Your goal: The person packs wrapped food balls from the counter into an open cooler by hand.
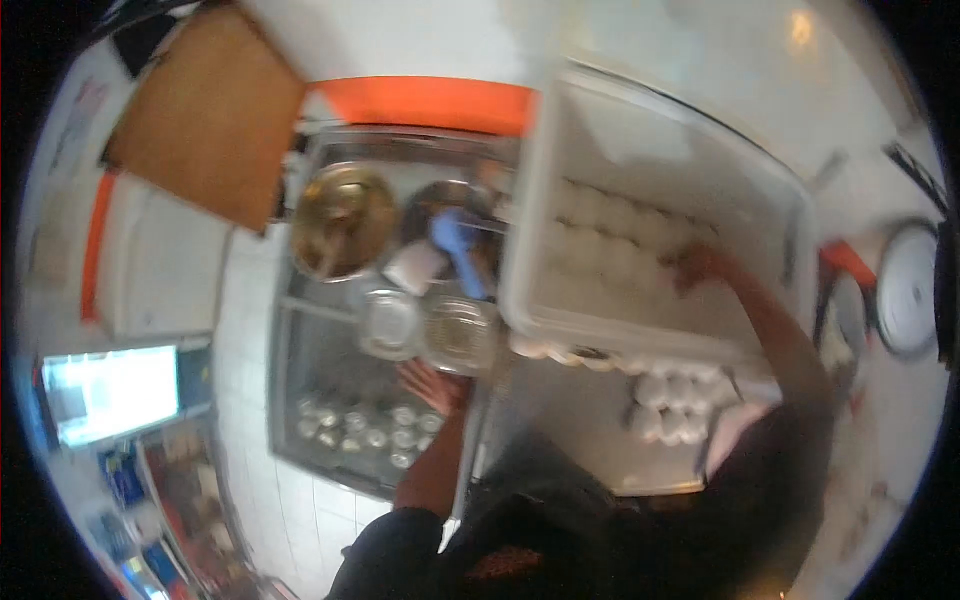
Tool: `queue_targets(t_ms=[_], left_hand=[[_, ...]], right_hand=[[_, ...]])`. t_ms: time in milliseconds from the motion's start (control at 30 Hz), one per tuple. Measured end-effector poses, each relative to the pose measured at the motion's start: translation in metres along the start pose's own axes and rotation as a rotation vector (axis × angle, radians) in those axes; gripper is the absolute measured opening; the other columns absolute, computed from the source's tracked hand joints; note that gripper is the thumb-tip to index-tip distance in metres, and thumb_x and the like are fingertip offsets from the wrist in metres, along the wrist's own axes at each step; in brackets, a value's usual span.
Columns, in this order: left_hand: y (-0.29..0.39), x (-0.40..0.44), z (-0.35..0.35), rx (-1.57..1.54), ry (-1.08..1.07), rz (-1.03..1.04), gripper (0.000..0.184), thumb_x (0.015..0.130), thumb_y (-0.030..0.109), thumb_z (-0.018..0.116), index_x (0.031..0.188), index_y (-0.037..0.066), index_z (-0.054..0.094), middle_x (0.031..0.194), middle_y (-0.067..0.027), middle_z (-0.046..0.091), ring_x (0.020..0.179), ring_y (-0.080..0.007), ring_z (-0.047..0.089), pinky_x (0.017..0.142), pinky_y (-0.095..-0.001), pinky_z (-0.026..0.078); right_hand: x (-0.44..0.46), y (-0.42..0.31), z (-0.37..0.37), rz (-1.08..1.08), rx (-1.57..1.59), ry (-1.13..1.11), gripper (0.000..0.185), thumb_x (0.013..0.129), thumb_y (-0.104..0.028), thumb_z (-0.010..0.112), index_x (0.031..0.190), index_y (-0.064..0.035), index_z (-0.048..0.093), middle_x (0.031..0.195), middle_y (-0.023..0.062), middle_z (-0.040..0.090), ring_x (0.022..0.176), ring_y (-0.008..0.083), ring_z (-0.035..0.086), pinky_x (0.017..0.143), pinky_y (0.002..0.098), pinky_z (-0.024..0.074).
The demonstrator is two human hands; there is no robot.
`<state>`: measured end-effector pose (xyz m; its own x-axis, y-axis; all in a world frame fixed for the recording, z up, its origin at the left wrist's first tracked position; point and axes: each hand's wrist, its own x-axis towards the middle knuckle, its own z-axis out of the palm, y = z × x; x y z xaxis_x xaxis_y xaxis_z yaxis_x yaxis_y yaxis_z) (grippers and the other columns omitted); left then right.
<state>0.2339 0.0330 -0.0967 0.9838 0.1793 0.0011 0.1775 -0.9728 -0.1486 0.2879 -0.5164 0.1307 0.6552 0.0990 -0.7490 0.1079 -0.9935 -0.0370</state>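
Note:
My right hand (700,266) reaches into a large white tub (516,270), over rows of round white pieces (610,235) that look like dough balls. Motion blur smears its fingers, so whether they grip a piece does not show. My left hand (432,384) lies with fingers spread on the glass-topped case (330,345), just below two clear plastic containers (392,322). A blue-handled utensil (462,255) lies above these containers, close to a metal bowl (425,205).
A large brass-coloured bowl (345,215) stands at the case's upper left. Several small silvery items (372,437) show in the case's lower part. More white round pieces (672,405) lie on a tray below the tub. A lit screen (115,392) is at far left.

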Motion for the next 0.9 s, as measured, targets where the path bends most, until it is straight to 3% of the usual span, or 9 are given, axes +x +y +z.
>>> queue_targets(t_ms=[67,167,233,300,367,433,500,633,900], left_hand=[[-0.004,-0.007,0.020,0.053,0.052,0.069,0.091,0.084,0.063,0.043,0.148,0.003,0.019,0.155,-0.0188,0.015,0.145,-0.0366,0.002,0.117,-0.0560,0.000],[0.002,-0.003,-0.014,-0.288,0.401,0.238,0.096,0.084,0.064,0.046,0.150,0.004,0.009,0.155,-0.0199,0.013,0.145,-0.0359,0.002,0.117,-0.0546,0.003],[0.000,-0.008,-0.011,-0.250,0.248,0.193,0.097,0.084,0.063,0.047,0.150,0.004,0.007,0.155,-0.0201,0.013,0.145,-0.0361,0.002,0.117,-0.0547,0.003],[-0.001,-0.005,-0.007,-0.203,0.127,0.133,0.097,0.084,0.063,0.049,0.150,0.005,0.006,0.155,-0.0203,0.013,0.145,-0.0362,0.002,0.117,-0.0548,0.004],[0.001,-0.001,-0.001,-0.191,0.052,0.071,0.096,0.084,0.065,0.047,0.149,0.004,0.010,0.155,-0.0199,0.014,0.145,-0.0370,0.003,0.117,-0.0550,0.005],[0.000,-0.002,-0.002,-0.186,0.027,0.053,0.095,0.084,0.065,0.046,0.149,0.004,0.013,0.155,-0.0197,0.014,0.145,-0.0375,0.004,0.117,-0.0551,0.005],[-0.001,-0.001,-0.007,-0.232,0.088,0.099,0.095,0.085,0.068,0.042,0.149,0.004,0.014,0.155,-0.0192,0.014,0.144,-0.0383,0.005,0.117,-0.0551,0.005],[-0.001,-0.004,-0.008,-0.287,0.135,0.088,0.094,0.086,0.070,0.036,0.150,0.004,0.013,0.156,-0.0183,0.013,0.144,-0.0389,0.005,0.116,-0.0562,0.006],[0.005,-0.004,-0.017,-0.290,0.118,0.065,0.094,0.088,0.072,0.027,0.150,0.004,0.010,0.156,-0.0188,0.012,0.144,-0.0397,0.005,0.115,-0.0584,0.006]], right_hand=[[-0.004,0.032,-0.022,0.134,-0.194,-0.170,0.056,0.079,-0.042,0.069,0.129,-0.0215,0.054,0.083,0.0070,0.066,0.089,0.0278,0.064,0.081,0.0459,0.0488],[-0.171,-0.095,-0.126,0.119,1.201,0.611,0.034,0.093,-0.031,0.054,0.089,0.0002,0.066,0.078,0.0136,0.070,0.056,0.0238,0.065,0.051,0.0304,0.0523],[-0.230,-0.113,-0.088,-0.365,1.540,0.335,0.036,0.096,-0.031,0.052,0.093,0.0014,0.068,0.081,0.0128,0.071,0.062,0.0210,0.068,0.056,0.0303,0.0549],[-0.247,-0.152,-0.074,-0.488,1.198,-0.060,0.040,0.095,-0.033,0.054,0.103,0.0040,0.066,0.080,0.0114,0.071,0.062,0.0127,0.066,0.054,0.0242,0.0513],[-0.216,-0.189,0.010,0.049,1.336,-0.088,0.026,0.095,-0.022,0.055,0.102,-0.0005,0.068,0.087,0.0064,0.072,0.076,0.0127,0.067,0.069,0.0294,0.0538],[-0.164,-0.201,0.166,0.511,0.875,0.379,0.042,0.087,-0.035,0.066,0.113,-0.0026,0.061,0.090,0.0096,0.070,0.080,0.0251,0.067,0.074,0.0374,0.0532],[-0.133,-0.220,0.264,0.781,0.801,0.519,0.080,0.075,-0.043,0.075,0.135,-0.0025,0.041,0.123,0.0199,0.054,0.109,0.0356,0.055,0.094,0.0468,0.0430],[-0.123,-0.274,0.315,0.891,0.481,0.640,0.091,0.071,-0.036,0.078,0.142,-0.0054,0.031,0.136,0.0220,0.034,0.123,0.0441,0.035,0.099,0.0499,0.0401],[-0.112,-0.308,0.314,0.634,0.945,0.791,0.081,0.071,-0.023,0.077,0.140,-0.0126,0.035,0.132,0.0216,0.039,0.117,0.0425,0.044,0.095,0.0534,0.0420]])
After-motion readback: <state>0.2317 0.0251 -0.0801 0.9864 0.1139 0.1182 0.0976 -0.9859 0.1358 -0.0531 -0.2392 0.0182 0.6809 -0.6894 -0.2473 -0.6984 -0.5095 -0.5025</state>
